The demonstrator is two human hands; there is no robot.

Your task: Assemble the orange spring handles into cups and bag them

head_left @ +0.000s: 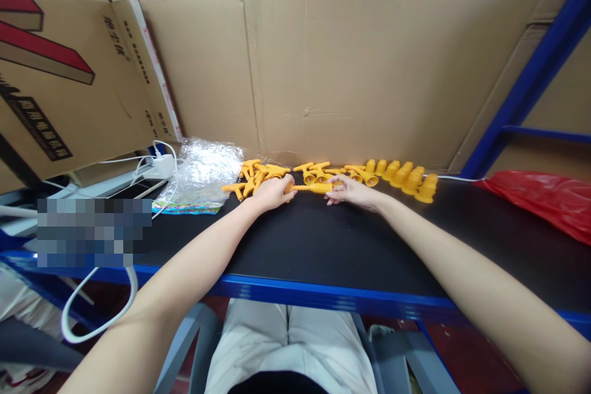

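Observation:
A yellow plastic piece [318, 188] with a ribbed, screw-like shaft lies level between my two hands, just over the black table mat. My left hand [273, 193] is closed around its left end, so that end is mostly hidden. At the wider right end, the fingers of my right hand [353, 192] are bent and closed on it. Yellow T-handled pieces [252, 178] lie in a loose heap just behind and left of my left hand. More yellow pieces with round cup ends [318, 173] lie behind both hands. Stepped yellow cups [410, 180] stand in rows to the right.
A tall cardboard panel [346, 74] closes off the back, and a printed carton [83, 68] stands left. Clear plastic wrap [203, 166] and a white charger with cables [164, 165] lie left. A red plastic bag [545, 197] lies right. The blue table edge [300, 292] runs in front.

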